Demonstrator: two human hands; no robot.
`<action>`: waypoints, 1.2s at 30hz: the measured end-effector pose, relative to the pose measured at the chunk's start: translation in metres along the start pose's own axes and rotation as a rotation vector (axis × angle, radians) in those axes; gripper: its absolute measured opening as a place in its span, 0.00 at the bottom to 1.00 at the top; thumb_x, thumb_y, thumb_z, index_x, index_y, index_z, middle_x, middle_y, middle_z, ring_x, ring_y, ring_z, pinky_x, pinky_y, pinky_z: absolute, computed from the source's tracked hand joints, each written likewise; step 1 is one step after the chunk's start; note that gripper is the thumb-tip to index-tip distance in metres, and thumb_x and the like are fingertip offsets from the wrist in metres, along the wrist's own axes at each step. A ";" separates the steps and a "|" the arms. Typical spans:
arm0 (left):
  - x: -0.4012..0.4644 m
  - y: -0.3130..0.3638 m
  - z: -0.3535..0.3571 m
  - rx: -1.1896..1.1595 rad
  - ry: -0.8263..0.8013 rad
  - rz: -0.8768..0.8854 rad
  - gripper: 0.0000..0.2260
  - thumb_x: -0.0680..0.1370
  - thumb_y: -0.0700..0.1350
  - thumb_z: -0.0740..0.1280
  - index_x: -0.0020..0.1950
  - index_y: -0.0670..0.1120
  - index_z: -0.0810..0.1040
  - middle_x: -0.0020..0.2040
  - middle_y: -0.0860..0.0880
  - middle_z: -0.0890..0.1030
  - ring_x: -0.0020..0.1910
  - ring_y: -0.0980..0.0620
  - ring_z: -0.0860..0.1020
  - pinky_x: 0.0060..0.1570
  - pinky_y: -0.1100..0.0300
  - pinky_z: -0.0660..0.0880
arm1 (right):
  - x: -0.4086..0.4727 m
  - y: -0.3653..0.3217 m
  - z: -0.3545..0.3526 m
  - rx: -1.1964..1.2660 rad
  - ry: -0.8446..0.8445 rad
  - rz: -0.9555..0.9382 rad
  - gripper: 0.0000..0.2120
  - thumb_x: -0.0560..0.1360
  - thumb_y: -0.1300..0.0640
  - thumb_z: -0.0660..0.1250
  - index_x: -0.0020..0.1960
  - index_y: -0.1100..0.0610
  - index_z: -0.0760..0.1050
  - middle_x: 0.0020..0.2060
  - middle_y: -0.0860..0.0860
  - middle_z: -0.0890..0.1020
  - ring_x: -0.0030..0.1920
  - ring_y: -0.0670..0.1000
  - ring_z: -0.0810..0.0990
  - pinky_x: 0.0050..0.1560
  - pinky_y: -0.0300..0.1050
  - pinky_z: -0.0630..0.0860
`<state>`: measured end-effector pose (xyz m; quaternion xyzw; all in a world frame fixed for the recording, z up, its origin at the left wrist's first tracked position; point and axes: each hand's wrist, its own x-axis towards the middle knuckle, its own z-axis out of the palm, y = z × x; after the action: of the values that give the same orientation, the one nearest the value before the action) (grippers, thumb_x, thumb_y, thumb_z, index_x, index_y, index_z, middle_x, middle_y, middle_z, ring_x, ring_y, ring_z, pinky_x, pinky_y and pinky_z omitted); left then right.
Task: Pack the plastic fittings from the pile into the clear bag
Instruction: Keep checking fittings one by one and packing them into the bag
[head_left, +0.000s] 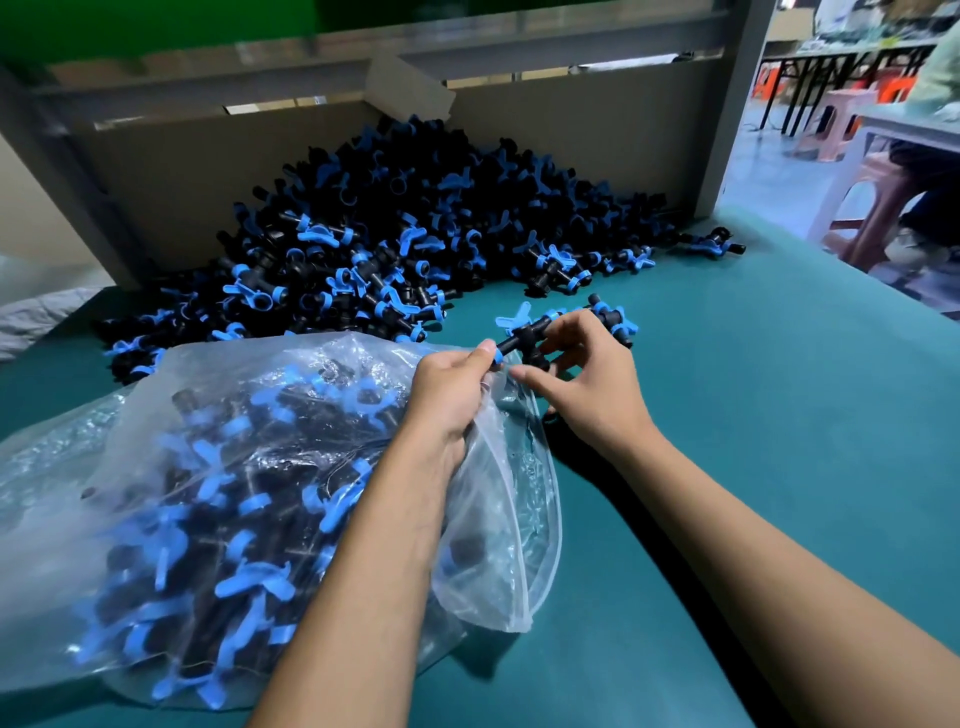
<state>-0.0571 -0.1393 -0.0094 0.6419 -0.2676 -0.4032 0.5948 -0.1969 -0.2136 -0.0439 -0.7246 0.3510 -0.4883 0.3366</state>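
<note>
A person's two bare forearms reach over a teal-covered desk (779, 415). The left hand (452, 389) pinches the rim of a large clear plastic bag (208, 493) at its mouth, thumb and forefinger also touching the end of a black T-shaped plastic fitting with blue wing-shaped clips (535, 338). The right hand (587, 384) holds that same fitting from the other side, its grip closed around the black body with curled fingers, so the piece sits between both hands just above the bag's opening. A second like fitting (615, 319) lies just behind the right hand's fingers; whether they touch it cannot be told. The bag lies on its side on the desk and is already bulging with many black-and-blue fittings. Behind it, a big loose pile of the same fittings (405, 234) is heaped against a brown cardboard wall (171, 171), with one stray fitting (711, 241) lying apart at the right. Beyond the desk's edge stands a pink plastic stool (841, 124).
</note>
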 end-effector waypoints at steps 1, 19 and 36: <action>-0.001 0.000 0.001 -0.004 -0.024 -0.008 0.12 0.83 0.47 0.70 0.51 0.38 0.83 0.31 0.49 0.78 0.27 0.55 0.75 0.31 0.63 0.75 | 0.000 0.000 0.000 -0.048 0.007 -0.039 0.21 0.66 0.51 0.82 0.49 0.54 0.73 0.42 0.47 0.81 0.39 0.48 0.80 0.43 0.40 0.77; -0.010 0.016 -0.006 -0.087 0.077 0.228 0.08 0.74 0.32 0.71 0.44 0.45 0.82 0.39 0.49 0.82 0.39 0.53 0.79 0.45 0.58 0.77 | 0.010 -0.002 -0.022 0.955 -0.112 0.503 0.07 0.79 0.61 0.67 0.54 0.61 0.82 0.42 0.57 0.84 0.34 0.48 0.78 0.34 0.36 0.77; -0.040 0.056 0.017 0.385 0.178 0.948 0.10 0.70 0.32 0.63 0.44 0.43 0.80 0.33 0.58 0.74 0.35 0.57 0.71 0.38 0.63 0.67 | -0.001 -0.062 0.002 0.205 -0.513 0.040 0.01 0.70 0.65 0.71 0.40 0.64 0.80 0.34 0.63 0.82 0.34 0.48 0.77 0.31 0.49 0.75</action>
<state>-0.0853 -0.1238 0.0537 0.5795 -0.5468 0.0232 0.6039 -0.1840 -0.1794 0.0061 -0.7796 0.2174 -0.3153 0.4955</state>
